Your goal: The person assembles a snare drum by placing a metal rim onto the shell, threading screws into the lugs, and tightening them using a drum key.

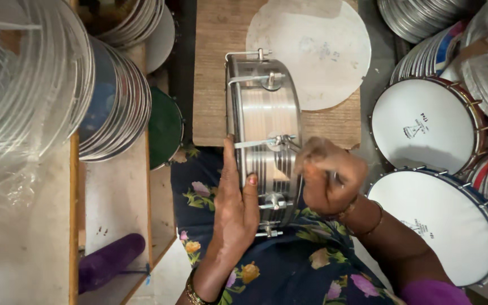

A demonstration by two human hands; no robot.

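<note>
Your left hand, fingers pressed together, lies flat on the steel drum while your right hand grips a tool at its tension rod; steady the shell firmly.

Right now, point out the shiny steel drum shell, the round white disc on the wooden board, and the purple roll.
shiny steel drum shell [264, 113], head view, ribbed side wall.
round white disc [317, 45], head view, centre.
purple roll [108, 261], head view, middle.
</note>
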